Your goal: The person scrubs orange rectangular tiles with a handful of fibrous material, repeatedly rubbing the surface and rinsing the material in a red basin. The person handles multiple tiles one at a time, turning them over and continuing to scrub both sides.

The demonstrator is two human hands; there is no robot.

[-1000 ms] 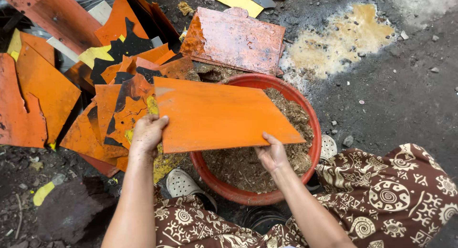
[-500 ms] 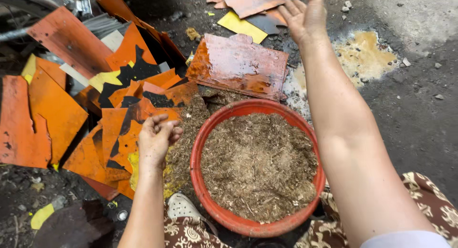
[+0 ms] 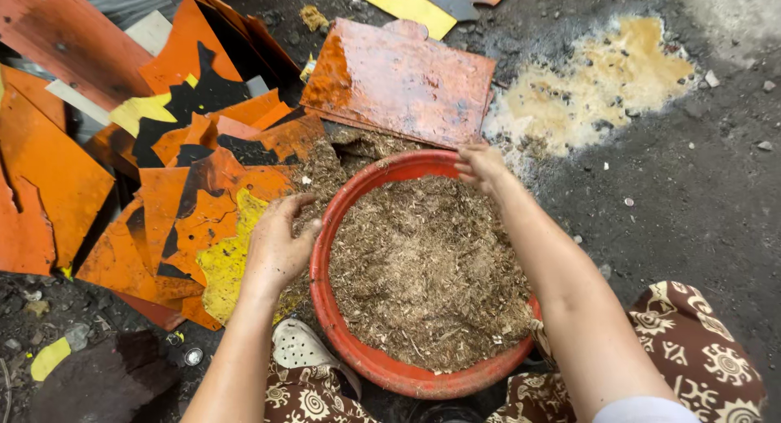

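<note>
Fingers (image 3: 294, 205) of the left hand (image 3: 277, 248) are lying loosely curled, slightly apart, pinching nothing, resting at the left rim of the basin (image 3: 325, 285). Right hand (image 3: 482, 164) is sitting on the far rim, fingers bent down together over the edge, gripping or just touching, cannot tell. One red basin is sitting on the ground between the knees, nearly full of brown sawdust (image 3: 427, 268). One big orange sheet (image 3: 399, 81) is lying flat just beyond the basin. One heap of orange, black and yellow scraps (image 3: 163, 187) is piling up left of it, too many to count. One yellow piece (image 3: 407, 6) is lying at the top edge. One pale spill (image 3: 602, 81) is spreading on the ground top right. One sandal (image 3: 297, 350) is showing under the left forearm.
</note>
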